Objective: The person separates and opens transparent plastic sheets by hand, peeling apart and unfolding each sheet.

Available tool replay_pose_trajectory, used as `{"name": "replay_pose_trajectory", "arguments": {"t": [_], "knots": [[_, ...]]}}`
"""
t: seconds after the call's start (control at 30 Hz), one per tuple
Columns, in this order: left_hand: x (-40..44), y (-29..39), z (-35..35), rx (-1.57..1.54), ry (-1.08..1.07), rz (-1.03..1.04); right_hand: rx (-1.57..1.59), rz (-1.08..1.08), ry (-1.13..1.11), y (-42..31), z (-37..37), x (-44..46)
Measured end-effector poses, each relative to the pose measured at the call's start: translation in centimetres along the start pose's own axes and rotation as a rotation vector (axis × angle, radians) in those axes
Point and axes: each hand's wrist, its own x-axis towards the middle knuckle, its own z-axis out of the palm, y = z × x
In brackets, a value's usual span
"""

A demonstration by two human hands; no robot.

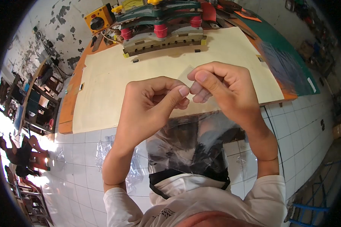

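Observation:
Close together over the front part of the cream-covered table, my two hands meet at the fingertips. My left hand [151,102] is closed in a pinch, thumb against the curled fingers, at the edge of a small clear plastic piece [186,75]. My right hand [225,87] pinches the same piece between thumb and forefinger, and its lower fingers show hazily through the film. Most of the piece's outline is hard to make out. Below my hands, a large sheet of clear plastic [189,147] lies over my lap, catching the light.
A heat-press-like machine with green bars and red cylinders [160,31] stands at the table's back. Beside it is a yellow box with a black knob [98,20]. Clear sheets [280,60] lie on a green mat [307,81] at right. Another person [21,153] sits far left.

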Motion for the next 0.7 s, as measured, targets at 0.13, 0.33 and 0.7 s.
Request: {"name": "replay_pose_trajectory", "arguments": {"t": [0.13, 0.33, 0.7], "knots": [[0.05, -0.12, -0.06, 0.002, -0.005, 0.001, 0.015, -0.01, 0.0, 0.36, 0.01, 0.15], [0.05, -0.32, -0.07, -0.021, 0.015, 0.016, 0.028, -0.014, 0.013, 0.55, 0.26, 0.3], [-0.07, -0.33, -0.31, -0.029, 0.025, -0.004, 0.024, -0.022, 0.024, 0.46, 0.79, 0.34]]}}
